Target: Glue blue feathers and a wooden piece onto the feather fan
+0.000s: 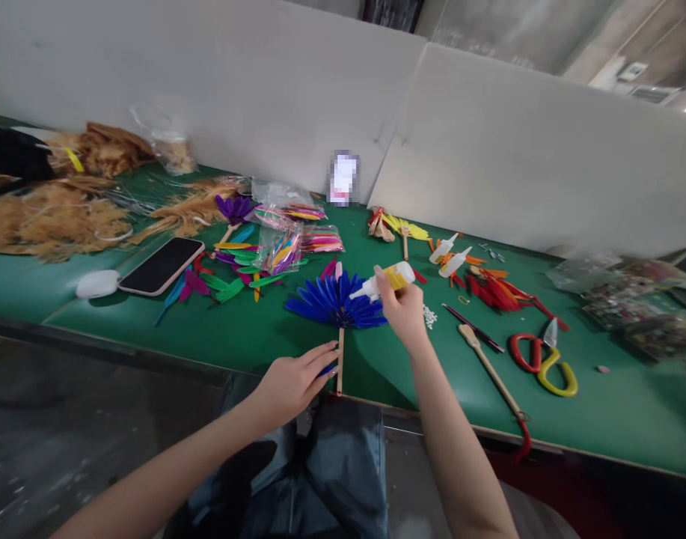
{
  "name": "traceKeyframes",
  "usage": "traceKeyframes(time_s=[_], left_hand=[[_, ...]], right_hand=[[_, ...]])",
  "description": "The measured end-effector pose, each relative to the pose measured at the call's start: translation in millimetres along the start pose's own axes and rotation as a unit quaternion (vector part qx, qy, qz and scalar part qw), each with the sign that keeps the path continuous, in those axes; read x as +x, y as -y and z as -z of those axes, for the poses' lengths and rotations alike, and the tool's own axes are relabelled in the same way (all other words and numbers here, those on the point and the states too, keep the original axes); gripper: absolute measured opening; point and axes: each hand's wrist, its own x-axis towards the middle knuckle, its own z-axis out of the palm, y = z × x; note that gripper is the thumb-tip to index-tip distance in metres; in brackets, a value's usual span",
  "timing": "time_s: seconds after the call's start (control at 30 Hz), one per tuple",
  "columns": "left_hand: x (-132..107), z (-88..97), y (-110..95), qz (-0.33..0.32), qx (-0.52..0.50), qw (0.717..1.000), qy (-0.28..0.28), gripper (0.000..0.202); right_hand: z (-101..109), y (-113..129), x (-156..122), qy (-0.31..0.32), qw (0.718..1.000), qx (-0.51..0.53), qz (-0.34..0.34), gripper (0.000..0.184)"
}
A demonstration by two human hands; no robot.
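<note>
A green tabletop (601, 419) backed by white boards, strewn with loose feathers. The blue feather fan (336, 301) looks nearly full; gluing is underway. Left hand (295, 383) pins its stick, fingers flat. Right hand (404, 308) has a closed grip on the glue bottle (388, 279) over the fan

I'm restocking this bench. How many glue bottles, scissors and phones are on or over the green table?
Glue bottles: 3, one in the right hand at, two lying at and
Scissors: 1
Phones: 1
Total: 5
</note>
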Motion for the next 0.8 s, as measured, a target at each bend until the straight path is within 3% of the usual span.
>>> traceKeyframes(time_s=[0.03, 0.1, 0.23, 0.3, 0.37, 0.47, 0.63, 0.8], left_hand=[[1.2, 3.1, -0.3, 0.005, -0.028, 0.999, -0.026, 0.033], [7.0, 14.5, -0.9, 0.031, -0.077, 0.992, -0.094, 0.027], [37.3, 53.4, -1.4, 0.074, -0.08, 0.965, -0.239, 0.022], [60.7, 72.1, -1.5, 0.035, -0.059, 0.967, -0.245, 0.035], [86.0, 84.6, -3.1, -0.01, -0.037, 0.978, -0.205, 0.049], [120.9, 91.6, -9.9, -0.049, 0.031, 0.994, -0.096, 0.06], [168.6, 97.4, -27.1, -0.094, 0.126, 0.984, 0.085, 0.041], [208.4, 107.3, -45.0, -0.153, 0.254, 0.94, 0.169, 0.021]], right_hand=[[-0.6, 0.1, -0.6, 0.011, 0.999, 0.022, -0.042, 0.05], [-2.3, 0.8, -2.9, -0.023, 0.99, 0.085, -0.108, 0.052], [-8.8, 5.4, -10.7, -0.037, 0.973, 0.175, -0.145, 0.051], [-13.5, 9.0, -14.5, -0.033, 0.963, 0.211, -0.162, 0.052], [-18.5, 12.0, -17.8, -0.048, 0.952, 0.239, -0.185, 0.052], [-25.5, 14.3, -21.6, -0.074, 0.934, 0.276, -0.213, 0.052], [-32.4, 19.2, -22.8, -0.051, 0.906, 0.36, -0.216, 0.055], [-29.8, 29.6, -12.4, -0.035, 0.903, 0.379, -0.201, 0.056]])
